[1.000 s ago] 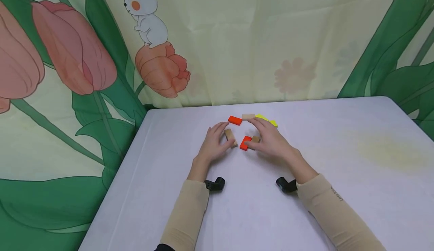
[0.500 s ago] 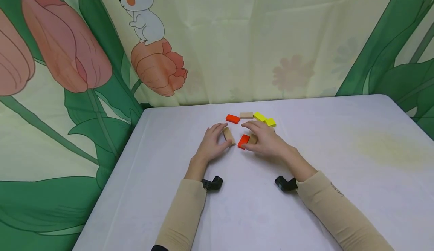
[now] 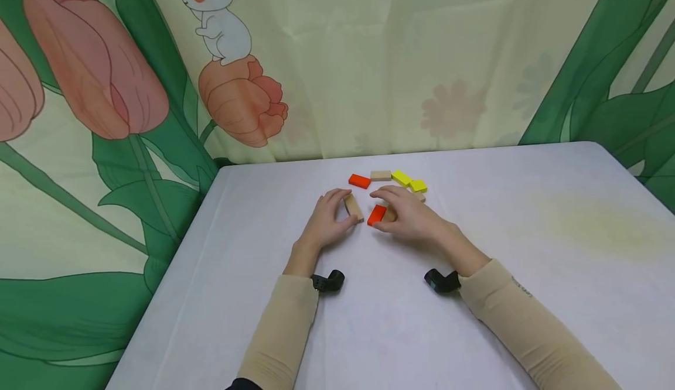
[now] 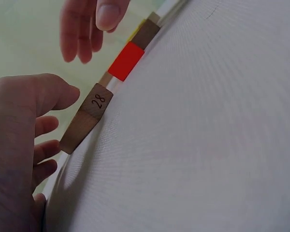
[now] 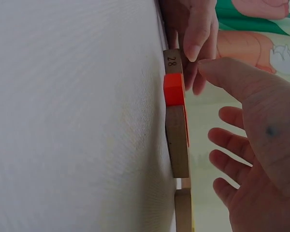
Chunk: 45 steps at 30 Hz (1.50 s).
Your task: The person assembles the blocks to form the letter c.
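Note:
Several small flat blocks lie in a rough ring on the white-covered table. My left hand (image 3: 326,220) rests around the left side of a plain wooden block (image 3: 353,208), marked 28 on its end in the left wrist view. Its thumb (image 4: 67,94) is apart from the block; whether a fingertip touches cannot be told. My right hand (image 3: 413,214) hovers over the ring's right side with spread, loosely bent fingers and holds nothing. Below its thumb are a red block (image 3: 376,215) and another wooden block (image 5: 178,142). In the head view that hand partly hides the wooden ones.
Along the ring's far side lie another red block (image 3: 360,180), a wooden block (image 3: 381,175) and two yellow blocks (image 3: 401,178). A further wooden block (image 3: 420,197) shows behind the right hand. Behind the table (image 3: 527,202) hangs a printed curtain (image 3: 343,85).
My right hand has drawn back slightly from the far blocks, uncovering more of the yellow ones. The left hand keeps its place by the wooden block. The head view has shifted a little.

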Each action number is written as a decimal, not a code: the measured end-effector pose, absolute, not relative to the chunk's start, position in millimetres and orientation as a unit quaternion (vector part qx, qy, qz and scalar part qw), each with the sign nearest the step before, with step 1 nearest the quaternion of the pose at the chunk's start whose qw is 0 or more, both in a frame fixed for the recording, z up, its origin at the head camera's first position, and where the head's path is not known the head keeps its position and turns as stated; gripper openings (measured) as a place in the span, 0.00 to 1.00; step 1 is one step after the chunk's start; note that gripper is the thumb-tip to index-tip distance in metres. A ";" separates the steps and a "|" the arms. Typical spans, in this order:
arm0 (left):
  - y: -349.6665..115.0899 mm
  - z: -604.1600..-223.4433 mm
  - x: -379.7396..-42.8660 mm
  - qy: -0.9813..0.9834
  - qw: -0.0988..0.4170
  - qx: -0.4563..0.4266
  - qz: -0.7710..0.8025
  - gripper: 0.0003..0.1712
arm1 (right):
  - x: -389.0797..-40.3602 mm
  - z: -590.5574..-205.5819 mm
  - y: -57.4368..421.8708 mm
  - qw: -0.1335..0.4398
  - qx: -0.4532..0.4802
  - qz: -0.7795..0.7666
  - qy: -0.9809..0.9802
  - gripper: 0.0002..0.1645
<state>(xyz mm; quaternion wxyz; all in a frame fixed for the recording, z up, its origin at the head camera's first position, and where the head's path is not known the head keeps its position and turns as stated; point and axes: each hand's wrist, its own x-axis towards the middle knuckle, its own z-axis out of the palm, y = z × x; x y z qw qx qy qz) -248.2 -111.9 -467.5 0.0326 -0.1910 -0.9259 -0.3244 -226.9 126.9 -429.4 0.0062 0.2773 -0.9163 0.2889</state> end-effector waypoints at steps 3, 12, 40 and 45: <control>-112.2 -468.4 -248.3 -0.925 0.024 -0.183 -0.333 0.35 | -228.8 -429.8 127.6 -0.005 0.282 0.284 -0.916 0.38; -111.8 -463.5 -256.4 -0.925 0.035 -0.181 -0.333 0.33 | -239.4 -429.1 129.3 -0.012 0.296 0.282 -0.913 0.36; -111.1 -460.6 -255.7 -0.920 0.035 -0.232 -0.315 0.32 | -233.9 -432.0 128.4 0.012 0.332 0.263 -0.906 0.23; -109.6 -461.8 -256.9 -0.918 0.024 -0.233 -0.321 0.32 | -232.0 -432.2 127.5 0.019 0.334 0.253 -0.908 0.22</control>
